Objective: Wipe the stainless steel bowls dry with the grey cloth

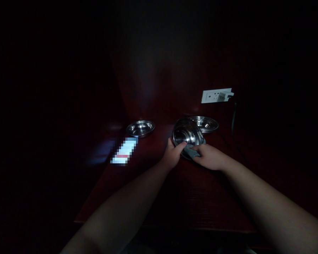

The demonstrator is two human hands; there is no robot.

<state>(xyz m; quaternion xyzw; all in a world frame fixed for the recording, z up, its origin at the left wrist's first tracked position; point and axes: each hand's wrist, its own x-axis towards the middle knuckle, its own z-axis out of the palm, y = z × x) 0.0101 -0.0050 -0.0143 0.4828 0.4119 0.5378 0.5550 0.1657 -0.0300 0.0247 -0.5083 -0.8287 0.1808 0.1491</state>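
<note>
A shiny metal bowl (187,132) is tilted up over the dark red table, its hollow turned partly towards me. My left hand (173,153) grips its near left rim, with the thumb on the inner side. In my right hand (208,157) is a grey-green cloth (191,151), pinched between thumb and fingers and pressed against the near right rim. Some of the cloth shows past the bowl's right edge. The fingers beneath the bowl are hidden.
One metal bowl (140,128) sits at the back left, and other stacked metal bowls (205,124) stand behind the held one. A lit, pixelated screen (124,151) lies on the left of the table (148,176). On the wall, a socket (214,95) has a plug and hanging cable (233,120).
</note>
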